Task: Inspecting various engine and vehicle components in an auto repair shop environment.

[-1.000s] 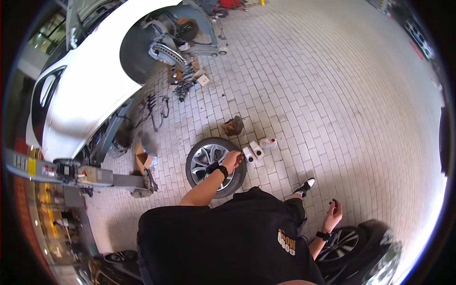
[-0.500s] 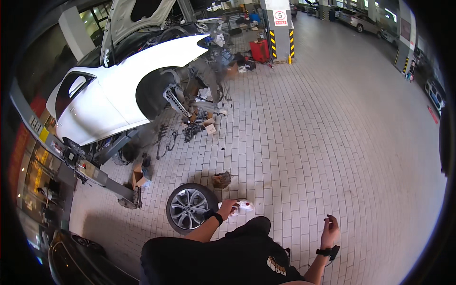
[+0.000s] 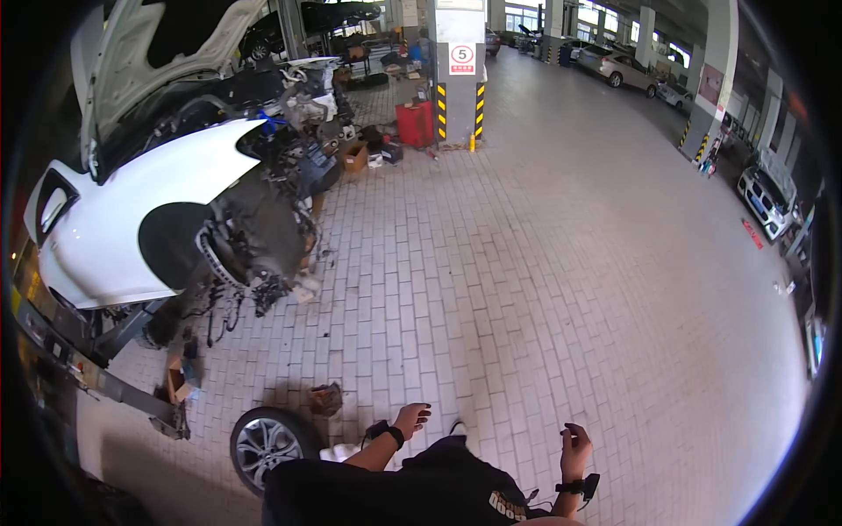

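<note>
My left hand hangs above the paved floor, fingers loosely bent and apart, with nothing seen in it. Past its wrist, a white crumpled item shows on the floor, partly hidden by my left forearm. Beside that item lies a car wheel with a silver spoked rim and black tyre, its near edge covered by my dark clothing. A brown crumpled piece rests just beyond the tyre. On the right, my right hand is raised over the floor, its fingers slightly curled and apart, holding nothing visible.
A white car with raised hood and stripped front stands at left on a lift arm. Near that arm sits an open cardboard box. A striped pillar and a red cabinet stand farther ahead. Cars are parked at far right.
My left hand has come away from the white item, which stays on the floor by the wheel. The whole view has swung up and to the right. My right hand remains raised.
</note>
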A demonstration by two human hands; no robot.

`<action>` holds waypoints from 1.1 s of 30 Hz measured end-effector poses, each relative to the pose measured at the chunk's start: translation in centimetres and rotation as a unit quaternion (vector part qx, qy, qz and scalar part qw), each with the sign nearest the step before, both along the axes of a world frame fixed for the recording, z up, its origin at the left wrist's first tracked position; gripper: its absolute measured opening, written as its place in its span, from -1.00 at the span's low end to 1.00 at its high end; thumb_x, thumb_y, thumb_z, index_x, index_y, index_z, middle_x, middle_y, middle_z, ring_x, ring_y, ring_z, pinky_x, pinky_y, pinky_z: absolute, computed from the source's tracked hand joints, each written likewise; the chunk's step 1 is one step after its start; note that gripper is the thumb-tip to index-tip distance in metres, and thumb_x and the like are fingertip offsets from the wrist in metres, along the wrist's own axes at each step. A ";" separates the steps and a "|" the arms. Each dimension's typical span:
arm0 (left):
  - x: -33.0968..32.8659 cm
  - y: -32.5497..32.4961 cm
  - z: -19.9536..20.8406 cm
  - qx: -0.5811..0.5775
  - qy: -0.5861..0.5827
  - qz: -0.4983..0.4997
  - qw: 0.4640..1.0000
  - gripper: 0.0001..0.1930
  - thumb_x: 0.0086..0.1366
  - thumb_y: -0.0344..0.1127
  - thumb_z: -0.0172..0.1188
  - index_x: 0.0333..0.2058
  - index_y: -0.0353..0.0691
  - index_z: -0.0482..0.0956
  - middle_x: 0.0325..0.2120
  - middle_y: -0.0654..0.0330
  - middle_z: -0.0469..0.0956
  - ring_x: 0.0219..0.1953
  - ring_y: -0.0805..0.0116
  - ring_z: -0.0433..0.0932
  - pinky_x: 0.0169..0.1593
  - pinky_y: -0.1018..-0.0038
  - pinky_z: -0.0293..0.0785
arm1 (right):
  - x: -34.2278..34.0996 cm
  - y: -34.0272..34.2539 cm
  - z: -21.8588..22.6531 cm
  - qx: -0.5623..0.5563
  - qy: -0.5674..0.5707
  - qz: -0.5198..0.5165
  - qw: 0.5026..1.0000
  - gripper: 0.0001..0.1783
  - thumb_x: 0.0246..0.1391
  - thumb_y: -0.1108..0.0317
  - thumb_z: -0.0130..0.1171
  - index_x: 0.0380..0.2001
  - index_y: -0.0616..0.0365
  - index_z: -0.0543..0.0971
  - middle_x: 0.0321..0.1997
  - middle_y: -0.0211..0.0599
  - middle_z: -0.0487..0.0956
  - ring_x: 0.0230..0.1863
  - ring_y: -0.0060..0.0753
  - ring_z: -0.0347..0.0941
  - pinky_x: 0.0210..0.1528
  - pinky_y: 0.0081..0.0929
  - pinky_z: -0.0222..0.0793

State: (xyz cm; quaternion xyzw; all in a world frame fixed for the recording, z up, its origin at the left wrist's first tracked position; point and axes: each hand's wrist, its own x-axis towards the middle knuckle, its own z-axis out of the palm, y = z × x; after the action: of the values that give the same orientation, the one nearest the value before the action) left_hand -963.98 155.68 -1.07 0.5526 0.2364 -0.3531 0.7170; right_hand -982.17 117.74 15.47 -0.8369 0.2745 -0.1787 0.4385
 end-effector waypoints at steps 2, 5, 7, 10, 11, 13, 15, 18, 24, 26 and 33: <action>5.1 -3.8 1.9 -0.014 0.005 -0.024 1.000 -0.75 0.34 -0.08 0.09 -0.14 -0.05 0.56 -0.34 0.36 0.54 -0.35 0.55 0.44 -0.34 0.53 0.33 | 4.4 -3.4 1.1 -0.038 -0.032 -0.022 0.999 -0.80 0.08 0.39 0.21 -0.23 0.21 0.64 -0.48 -0.37 0.60 -0.62 -0.63 0.33 -0.59 -0.54 0.19; 10.9 -6.5 3.6 -0.040 -0.038 -0.055 0.997 -0.74 0.39 -0.08 0.02 -0.10 -0.04 0.54 -0.30 0.36 0.55 -0.32 0.55 0.45 -0.27 0.54 0.34 | 10.9 -7.8 2.9 -0.073 -0.027 -0.019 0.997 -0.80 0.13 0.40 0.15 -0.21 0.23 0.63 -0.46 -0.29 0.61 -0.62 -0.54 0.35 -0.56 -0.51 0.23; 13.6 -6.7 3.5 -0.043 -0.033 -0.053 0.997 -0.74 0.39 -0.08 0.02 -0.09 -0.04 0.53 -0.28 0.36 0.55 -0.31 0.55 0.45 -0.26 0.53 0.34 | 15.3 -10.0 3.8 -0.091 -0.027 -0.022 0.995 -0.78 0.15 0.39 0.11 -0.19 0.25 0.62 -0.41 -0.24 0.63 -0.59 -0.48 0.42 -0.53 -0.46 0.29; 17.3 -6.0 1.0 -0.023 -0.011 -0.008 1.000 -0.72 0.40 -0.11 0.01 -0.03 -0.06 0.51 -0.24 0.33 0.55 -0.28 0.51 0.46 -0.27 0.51 0.35 | 21.4 -13.3 2.5 -0.058 -0.018 -0.034 0.998 -0.77 0.16 0.39 0.09 -0.17 0.27 0.61 -0.40 -0.22 0.63 -0.60 -0.47 0.40 -0.53 -0.44 0.29; 18.4 -5.8 0.1 -0.013 0.000 0.022 1.000 -0.72 0.39 -0.12 0.01 -0.05 -0.08 0.52 -0.26 0.32 0.55 -0.29 0.51 0.46 -0.29 0.51 0.35 | 23.3 -14.9 0.9 -0.053 -0.026 -0.027 0.998 -0.76 0.17 0.39 0.08 -0.17 0.26 0.60 -0.40 -0.24 0.63 -0.64 -0.52 0.35 -0.57 -0.49 0.25; 20.2 -5.3 -1.5 0.000 0.011 0.068 0.998 -0.72 0.39 -0.13 0.00 -0.06 -0.10 0.53 -0.27 0.31 0.56 -0.31 0.50 0.46 -0.32 0.50 0.35 | 28.1 -16.1 0.9 0.005 -0.028 -0.011 1.000 -0.77 0.17 0.38 0.08 -0.17 0.25 0.61 -0.41 -0.27 0.63 -0.64 -0.56 0.32 -0.58 -0.52 0.22; 22.2 -5.3 -2.1 0.003 0.022 0.133 0.991 -0.73 0.37 -0.14 0.02 -0.11 -0.12 0.56 -0.32 0.28 0.56 -0.36 0.49 0.46 -0.40 0.52 0.33 | 33.4 -17.6 0.2 0.074 -0.033 0.005 0.997 -0.77 0.18 0.36 0.07 -0.18 0.24 0.61 -0.43 -0.34 0.62 -0.64 -0.67 0.29 -0.61 -0.61 0.16; 25.9 -6.9 -2.0 0.016 0.036 0.182 0.982 -0.73 0.36 -0.14 0.03 -0.14 -0.14 0.57 -0.36 0.26 0.57 -0.41 0.48 0.45 -0.47 0.53 0.32 | 42.7 -21.0 -1.1 0.055 -0.045 0.047 0.996 -0.76 0.19 0.35 0.07 -0.17 0.24 0.61 -0.43 -0.34 0.61 -0.64 -0.67 0.28 -0.62 -0.59 0.15; 36.7 -11.9 2.0 0.037 -0.025 0.271 0.962 -0.73 0.36 -0.14 0.04 -0.08 -0.09 0.54 -0.28 0.26 0.59 -0.36 0.46 0.48 -0.42 0.54 0.34 | 65.3 -23.9 1.7 0.053 -0.076 0.172 0.981 -0.76 0.20 0.36 0.09 -0.15 0.25 0.59 -0.41 -0.33 0.63 -0.63 -0.67 0.28 -0.61 -0.60 0.16; 41.1 -13.7 4.9 0.025 -0.035 0.246 0.968 -0.73 0.35 -0.13 0.05 -0.07 -0.09 0.54 -0.29 0.27 0.59 -0.35 0.47 0.48 -0.39 0.54 0.34 | 72.1 -23.6 3.3 0.062 -0.084 0.215 0.971 -0.75 0.20 0.35 0.08 -0.14 0.25 0.59 -0.39 -0.33 0.63 -0.63 -0.68 0.28 -0.60 -0.61 0.17; 50.3 -17.1 8.1 0.062 -0.063 0.356 0.930 -0.74 0.31 -0.11 0.10 -0.13 -0.07 0.59 -0.36 0.33 0.57 -0.40 0.54 0.45 -0.40 0.54 0.30 | 88.0 -20.7 6.0 0.106 -0.106 0.358 0.922 -0.76 0.21 0.34 0.10 -0.14 0.25 0.60 -0.39 -0.38 0.62 -0.59 -0.71 0.25 -0.57 -0.64 0.13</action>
State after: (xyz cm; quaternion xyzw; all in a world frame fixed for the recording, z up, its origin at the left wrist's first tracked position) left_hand -913.64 138.62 7.05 0.4965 0.3935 -0.0237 0.7734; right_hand -894.20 97.03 21.47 -0.8041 -0.0739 -0.0669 0.5861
